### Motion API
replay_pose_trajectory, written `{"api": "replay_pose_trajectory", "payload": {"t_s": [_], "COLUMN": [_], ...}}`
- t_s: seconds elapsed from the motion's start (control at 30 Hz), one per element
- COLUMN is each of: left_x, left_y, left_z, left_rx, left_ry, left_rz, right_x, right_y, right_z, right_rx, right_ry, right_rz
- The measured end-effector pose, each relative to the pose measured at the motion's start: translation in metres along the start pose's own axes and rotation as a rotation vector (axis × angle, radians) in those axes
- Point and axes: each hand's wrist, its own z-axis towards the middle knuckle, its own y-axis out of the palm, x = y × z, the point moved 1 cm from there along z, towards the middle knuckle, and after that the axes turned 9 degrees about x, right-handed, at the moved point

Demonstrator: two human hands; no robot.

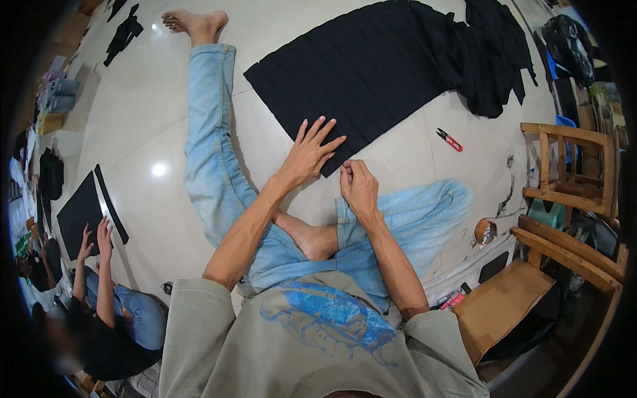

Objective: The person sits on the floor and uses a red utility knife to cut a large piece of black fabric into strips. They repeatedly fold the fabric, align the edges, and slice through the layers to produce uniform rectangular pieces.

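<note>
A long piece of black fabric (345,66) lies on the tiled floor ahead of me, bunched loosely at its right end. My left hand (310,151) rests flat near the fabric's lower corner, fingers spread on it. Just to the right of that corner, my right hand (358,179) has its fingertips pinched at the edge; what they hold is too small to make out. Red-handled thread snips (450,140) lie on the floor to the right. My jeans-clad legs surround the near side of the fabric, the left one stretched out.
At lower left a co-worker (123,325) reaches both hands toward black cut pieces (76,212). More black scraps (123,36) lie at upper left. Wooden chair frames (577,202), a cardboard sheet (504,305) and a black bag (570,46) line the right side. Piled goods (60,96) edge the left.
</note>
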Motion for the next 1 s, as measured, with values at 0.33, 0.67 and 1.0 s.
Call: {"api": "replay_pose_trajectory", "payload": {"t_s": [0.33,0.67,1.0], "left_x": [0.008,0.004,0.003], "left_y": [-0.004,0.003,0.003], "left_z": [0.005,0.006,0.005], "left_rx": [-0.118,-0.12,-0.098], "left_ry": [0.052,0.046,0.05], "left_rz": [-0.098,-0.091,-0.081], "right_x": [-0.001,0.002,0.006], "right_y": [0.002,0.002,-0.009], "right_z": [-0.004,-0.007,-0.016], "right_rx": [0.053,0.039,0.03], "right_ry": [-0.038,0.107,0.301], "right_rz": [0.021,0.129,0.209]}}
